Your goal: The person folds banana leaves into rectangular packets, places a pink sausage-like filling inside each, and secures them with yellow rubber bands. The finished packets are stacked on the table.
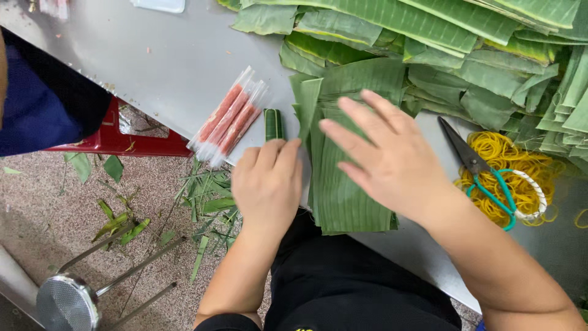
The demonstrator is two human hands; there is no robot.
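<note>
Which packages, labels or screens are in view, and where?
Clear packets: a few long see-through plastic sleeves, each holding a red-pink stick, lying side by side on the grey table, left of the small leaf roll by the left hand.
White tray: cut off at the top edge, too little shown to tell more.
No labels, signs or screens show.

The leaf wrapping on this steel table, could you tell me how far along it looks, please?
Done: one small leaf-wrapped roll lies finished beside the left hand. In hand: the right hand rests flat on the stack of cut banana leaves, fingers spread. Left: several pink sausages in clear sleeves lie unwrapped, and the yellow rubber bands and scissors sit untouched.
</note>
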